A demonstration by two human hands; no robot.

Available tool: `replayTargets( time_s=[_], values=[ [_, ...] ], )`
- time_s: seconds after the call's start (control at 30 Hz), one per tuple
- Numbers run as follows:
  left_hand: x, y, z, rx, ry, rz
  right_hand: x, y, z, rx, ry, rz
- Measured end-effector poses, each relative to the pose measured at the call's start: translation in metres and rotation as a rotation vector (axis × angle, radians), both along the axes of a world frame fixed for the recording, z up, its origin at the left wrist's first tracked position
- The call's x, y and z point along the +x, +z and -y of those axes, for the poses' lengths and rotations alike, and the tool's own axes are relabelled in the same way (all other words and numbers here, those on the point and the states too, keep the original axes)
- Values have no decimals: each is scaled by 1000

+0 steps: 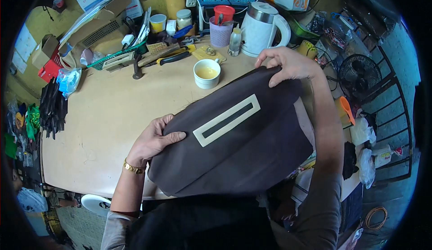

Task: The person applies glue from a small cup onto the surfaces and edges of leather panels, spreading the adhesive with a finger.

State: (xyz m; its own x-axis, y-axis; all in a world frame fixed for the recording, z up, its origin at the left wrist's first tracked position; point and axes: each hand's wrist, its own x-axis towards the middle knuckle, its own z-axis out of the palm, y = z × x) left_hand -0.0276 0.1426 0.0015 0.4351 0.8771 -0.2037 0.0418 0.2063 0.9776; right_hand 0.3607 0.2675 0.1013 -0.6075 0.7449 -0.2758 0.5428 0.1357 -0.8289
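Observation:
A large dark brown piece of fabric or leather (pixel 243 160) is held up over the table's near edge, tilted with its right end higher. On its face sits a cream rectangular frame (pixel 227 120) with a long narrow slot through which dark material shows. My left hand (pixel 157 137) grips the left edge, thumb on the front and fingers hidden behind. At the upper right corner my right hand (pixel 285 65) pinches the top edge between thumb and curled fingers. One layer of the dark piece overlaps another along a slanting line. A gold watch or bracelet (pixel 134 166) circles my left wrist.
Just beyond the piece stands a white cup (pixel 207 74) of yellowish liquid. A white electric kettle (pixel 261 28), a small bottle (pixel 234 42) and a purple basket (pixel 221 31) are behind it. A hammer (pixel 137 67) lies farther left. Dark strips (pixel 53 106) hang at the table's left edge.

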Motion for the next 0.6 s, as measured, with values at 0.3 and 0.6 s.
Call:
replayTargets(
  time_s=[0.3, 0.6],
  values=[
    [2, -19, -3, -45, 30, 84, 5, 4, 7, 201, -23, -179],
    [4, -15, -2, -154, 12, -9, -1, -9, -8, 267, -63, -188]
  ],
)
